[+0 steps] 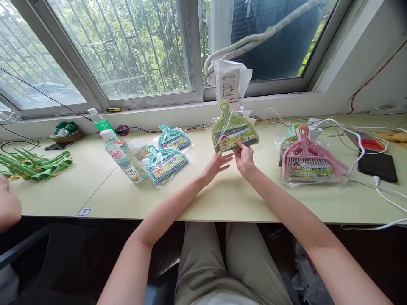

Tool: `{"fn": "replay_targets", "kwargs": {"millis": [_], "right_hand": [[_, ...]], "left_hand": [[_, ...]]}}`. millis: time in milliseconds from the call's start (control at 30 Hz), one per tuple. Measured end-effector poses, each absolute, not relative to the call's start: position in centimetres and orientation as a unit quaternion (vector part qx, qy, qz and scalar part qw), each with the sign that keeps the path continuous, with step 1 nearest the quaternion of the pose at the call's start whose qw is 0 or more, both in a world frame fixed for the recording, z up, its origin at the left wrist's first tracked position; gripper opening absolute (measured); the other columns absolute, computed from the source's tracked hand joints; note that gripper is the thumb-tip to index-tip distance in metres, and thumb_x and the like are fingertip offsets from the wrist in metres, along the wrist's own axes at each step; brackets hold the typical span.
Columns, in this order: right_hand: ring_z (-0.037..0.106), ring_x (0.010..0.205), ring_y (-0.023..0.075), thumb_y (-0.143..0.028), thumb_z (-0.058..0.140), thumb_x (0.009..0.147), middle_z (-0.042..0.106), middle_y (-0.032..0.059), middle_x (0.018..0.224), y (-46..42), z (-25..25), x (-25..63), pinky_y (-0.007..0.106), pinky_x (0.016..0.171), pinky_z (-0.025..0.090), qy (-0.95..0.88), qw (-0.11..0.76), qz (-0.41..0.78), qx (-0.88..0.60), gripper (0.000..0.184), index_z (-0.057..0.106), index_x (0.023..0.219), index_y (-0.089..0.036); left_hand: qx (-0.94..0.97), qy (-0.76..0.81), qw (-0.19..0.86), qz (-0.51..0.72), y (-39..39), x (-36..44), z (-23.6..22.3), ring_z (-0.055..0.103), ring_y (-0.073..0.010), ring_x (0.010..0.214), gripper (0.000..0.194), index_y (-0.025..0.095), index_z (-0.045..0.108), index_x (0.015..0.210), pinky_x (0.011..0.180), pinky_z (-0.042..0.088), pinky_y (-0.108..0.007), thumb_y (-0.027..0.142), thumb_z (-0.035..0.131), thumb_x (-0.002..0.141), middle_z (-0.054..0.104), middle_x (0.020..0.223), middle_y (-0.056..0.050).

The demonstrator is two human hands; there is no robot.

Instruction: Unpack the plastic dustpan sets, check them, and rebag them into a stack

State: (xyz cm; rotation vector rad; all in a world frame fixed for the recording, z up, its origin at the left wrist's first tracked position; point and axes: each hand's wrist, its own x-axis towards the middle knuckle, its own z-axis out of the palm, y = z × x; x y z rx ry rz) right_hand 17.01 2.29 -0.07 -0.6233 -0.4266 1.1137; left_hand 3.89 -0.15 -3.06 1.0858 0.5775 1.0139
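Note:
A green mini dustpan and brush set [225, 123] in clear wrap stands tilted upright above the table, handle up. My right hand [244, 159] grips its lower edge, thumb on the printed label. My left hand [216, 166] is open beside its lower left corner, fingers stretched toward my right hand; I cannot tell whether a fingertip touches the wrap. To the left lie two wrapped teal dustpan sets [167, 164], one behind the other. On the right, a wrapped pink dustpan set [307, 159] rests over a partly hidden green one [291, 132].
Two clear bottles [122, 156] stand left, near green stalk-like pieces [38, 163]. Another person's arm [8, 205] shows at the left edge. A black phone [378, 165] and white cables [361, 144] lie right. A white labelled package [230, 82] stands by the window.

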Motion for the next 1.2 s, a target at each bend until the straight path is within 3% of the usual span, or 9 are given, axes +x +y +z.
{"fn": "replay_targets", "kwargs": {"millis": [67, 133, 300, 467, 633, 733, 867, 1000, 1200], "right_hand": [[0.073, 0.091, 0.0164, -0.019, 0.076, 0.075, 0.076, 0.0014, 0.090, 2.1, -0.3, 16.6, 0.029, 0.089, 0.061, -0.204, 0.770, 0.533, -0.285, 0.020, 0.065, 0.092, -0.020], [0.073, 0.090, 0.0159, -0.017, 0.076, 0.075, 0.076, 0.0014, 0.090, 1.7, -0.7, 15.8, 0.029, 0.088, 0.061, -0.204, 0.757, 0.549, -0.291, 0.018, 0.065, 0.089, -0.019], [0.072, 0.081, 0.0137, -0.020, 0.077, 0.075, 0.075, -0.0002, 0.091, 0.9, -1.9, 14.2, 0.028, 0.082, 0.063, -0.238, 0.708, 0.586, -0.315, 0.019, 0.063, 0.090, -0.019], [0.071, 0.072, 0.0131, -0.028, 0.076, 0.078, 0.074, -0.0017, 0.087, 0.8, -2.3, 13.9, 0.031, 0.075, 0.065, -0.270, 0.667, 0.608, -0.336, 0.021, 0.059, 0.089, -0.021], [0.070, 0.069, 0.0121, -0.035, 0.075, 0.079, 0.072, -0.0022, 0.084, 0.7, -2.3, 14.1, 0.026, 0.070, 0.064, -0.208, 0.700, 0.534, -0.427, 0.024, 0.056, 0.089, -0.022], [0.071, 0.074, 0.0126, -0.034, 0.073, 0.080, 0.073, -0.0007, 0.093, 0.4, -2.2, 14.1, 0.025, 0.067, 0.063, -0.237, 0.685, 0.526, -0.445, 0.023, 0.057, 0.091, -0.022], [0.069, 0.073, 0.0115, -0.030, 0.068, 0.084, 0.072, 0.0004, 0.098, 0.0, -2.3, 13.7, 0.023, 0.061, 0.061, -0.277, 0.646, 0.546, -0.456, 0.016, 0.057, 0.092, -0.022], [0.068, 0.075, 0.0118, -0.030, 0.064, 0.085, 0.071, 0.0000, 0.101, 0.2, -2.3, 13.9, 0.023, 0.060, 0.061, -0.327, 0.620, 0.573, -0.424, 0.015, 0.059, 0.096, -0.023], [0.069, 0.073, 0.0143, -0.023, 0.070, 0.078, 0.072, 0.0004, 0.095, 1.2, -1.9, 15.4, 0.030, 0.063, 0.063, -0.393, 0.584, 0.601, -0.378, 0.017, 0.061, 0.092, -0.022]], "left_hand": [[0.478, 0.290, 0.667, 0.493, 0.5, 2.7, -2.2, 0.052, -0.0265, 0.132, 0.050, 0.024, 0.059, 0.120, 0.108, 0.041, -0.045, 0.062, 0.052, 0.088, 0.061, 0.136, -0.011], [0.472, 0.310, 0.633, 0.529, 1.2, 1.1, -1.5, 0.058, -0.0249, 0.125, 0.045, 0.024, 0.059, 0.119, 0.107, 0.043, -0.043, 0.055, 0.059, 0.086, 0.066, 0.128, -0.009], [0.443, 0.365, 0.563, 0.595, 2.0, -0.9, -1.2, 0.068, -0.0207, 0.101, 0.050, 0.025, 0.050, 0.128, 0.093, 0.053, -0.038, 0.036, 0.067, 0.082, 0.071, 0.105, -0.003], [0.444, 0.372, 0.486, 0.654, 1.7, -0.2, -1.6, 0.068, -0.0184, 0.096, 0.055, 0.022, 0.042, 0.133, 0.087, 0.053, -0.033, 0.039, 0.065, 0.086, 0.070, 0.103, -0.005], [0.492, 0.386, 0.531, 0.571, 1.0, 0.3, -1.3, 0.068, -0.0201, 0.082, 0.077, 0.021, 0.043, 0.129, 0.073, 0.055, -0.033, 0.042, 0.083, 0.067, 0.072, 0.098, -0.006], [0.513, 0.397, 0.552, 0.524, 1.1, 0.2, -1.5, 0.067, -0.0194, 0.084, 0.060, 0.019, 0.056, 0.111, 0.072, 0.054, -0.031, 0.038, 0.084, 0.062, 0.072, 0.100, -0.007], [0.456, 0.429, 0.548, 0.555, 1.9, -0.1, -2.0, 0.066, -0.0185, 0.084, 0.038, 0.018, 0.058, 0.101, 0.072, 0.053, -0.030, 0.032, 0.073, 0.069, 0.070, 0.096, -0.005], [0.441, 0.441, 0.526, 0.579, 2.0, -0.3, -1.9, 0.065, -0.0186, 0.088, 0.037, 0.018, 0.055, 0.107, 0.074, 0.053, -0.030, 0.022, 0.065, 0.072, 0.068, 0.100, -0.004], [0.486, 0.404, 0.480, 0.609, 1.8, -0.3, -1.6, 0.064, -0.0212, 0.105, 0.042, 0.020, 0.052, 0.115, 0.092, 0.051, -0.036, 0.026, 0.068, 0.077, 0.068, 0.108, -0.006]]}}
